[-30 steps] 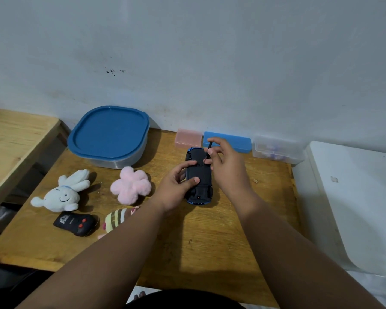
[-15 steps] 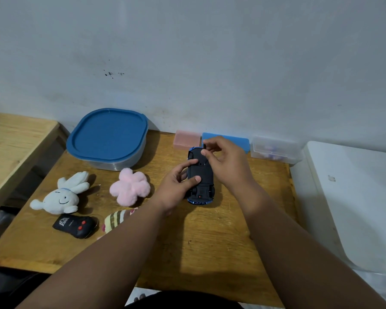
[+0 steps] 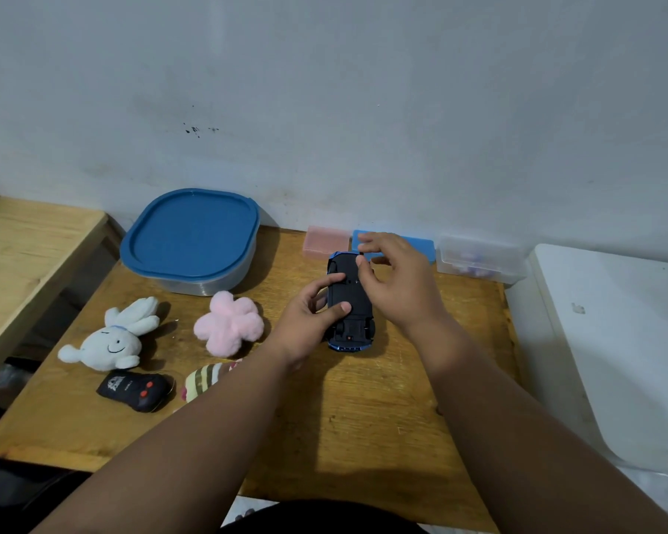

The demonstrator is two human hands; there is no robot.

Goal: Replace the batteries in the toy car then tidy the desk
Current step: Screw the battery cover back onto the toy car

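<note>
Toy car [image 3: 353, 291] — underside up on the bench [image 3: 363, 418]. Your left hand [image 3: 305, 325]: grip curled round its left flank; press down firmly. Your right hand [image 3: 398, 287]: grip slack, seemingly empty, over the far end — probe there for the cover's catch.

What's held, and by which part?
The left hand grips the upturned toy car across its middle, thumb on the underside. The right hand is over its far end; a hold cannot be told.
</note>
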